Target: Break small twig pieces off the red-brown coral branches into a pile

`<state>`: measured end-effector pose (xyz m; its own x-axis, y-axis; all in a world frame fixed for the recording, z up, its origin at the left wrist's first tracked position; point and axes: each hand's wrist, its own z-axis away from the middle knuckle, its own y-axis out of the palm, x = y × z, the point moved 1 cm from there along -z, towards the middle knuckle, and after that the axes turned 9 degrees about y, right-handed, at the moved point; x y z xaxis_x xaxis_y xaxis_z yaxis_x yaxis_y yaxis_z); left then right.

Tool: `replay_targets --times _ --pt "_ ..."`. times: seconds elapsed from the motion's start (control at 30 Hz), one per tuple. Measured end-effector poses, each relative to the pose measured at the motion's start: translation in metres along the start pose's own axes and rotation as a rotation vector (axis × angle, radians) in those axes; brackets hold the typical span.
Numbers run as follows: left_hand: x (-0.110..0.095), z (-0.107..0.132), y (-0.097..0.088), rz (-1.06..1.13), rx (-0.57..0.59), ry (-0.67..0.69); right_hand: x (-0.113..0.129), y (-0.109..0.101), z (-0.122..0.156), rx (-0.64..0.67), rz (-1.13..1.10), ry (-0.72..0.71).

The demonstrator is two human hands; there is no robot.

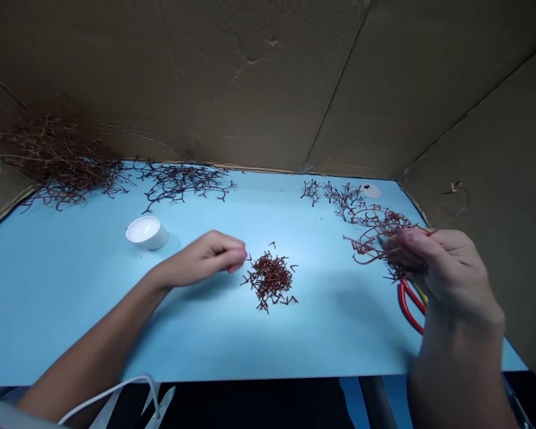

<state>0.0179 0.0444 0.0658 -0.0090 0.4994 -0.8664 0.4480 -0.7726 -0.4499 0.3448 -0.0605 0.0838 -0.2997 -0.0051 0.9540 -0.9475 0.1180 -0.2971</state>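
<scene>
Red-handled tool (405, 305) partly hidden under right hand (449, 277) (head unseen).

The blue bench (62, 316) carries a pile of short reddish-brown twig pieces (269, 281) just beside the left hand (201, 259), between both hands. A white tub (146, 232) sits beyond that hand, with dark branched twigs (183, 183) along the far edge. Under the right hand (442, 268) lies a red-handled tool (410, 305); beyond that hand are more branched sprigs (339, 196) and a white disc (371, 190).
</scene>
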Motion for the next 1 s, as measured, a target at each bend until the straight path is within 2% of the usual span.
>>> replay_targets --times 0.03,0.1,0.2,0.3,0.47,0.6,0.67,0.8,0.9,1.0 --pt "0.004 0.001 -0.003 -0.047 -0.075 -0.012 -0.003 -0.001 -0.002 -0.017 -0.082 0.040" --pt "0.011 -0.001 0.001 -0.140 -0.164 0.028 -0.009 0.008 -0.009 0.056 -0.222 0.078" --pt "0.023 -0.007 0.023 -0.289 -0.141 0.142 -0.014 0.036 -0.019 0.144 -0.348 0.152" --pt "0.034 -0.008 0.044 -0.400 -0.114 0.220 -0.017 0.055 -0.023 0.165 -0.499 0.262" --pt "0.043 -0.007 0.052 -0.418 -0.165 0.256 -0.019 0.070 -0.020 0.194 -0.741 0.358" --pt "0.041 -0.009 0.056 -0.431 -0.210 0.252 -0.023 0.087 -0.018 0.299 -0.851 0.430" --pt "0.038 -0.009 0.058 -0.405 -0.298 0.230 -0.026 0.097 -0.016 0.360 -0.906 0.478" --pt "0.030 -0.010 0.059 -0.168 -0.483 0.033 -0.030 0.111 -0.012 0.419 -0.960 0.547" --pt "0.022 -0.013 0.064 0.059 -0.459 -0.026 -0.029 0.117 -0.007 0.417 -0.905 0.523" --pt "0.018 -0.016 0.068 0.105 -0.489 -0.030 -0.028 0.120 -0.004 0.426 -0.822 0.472"
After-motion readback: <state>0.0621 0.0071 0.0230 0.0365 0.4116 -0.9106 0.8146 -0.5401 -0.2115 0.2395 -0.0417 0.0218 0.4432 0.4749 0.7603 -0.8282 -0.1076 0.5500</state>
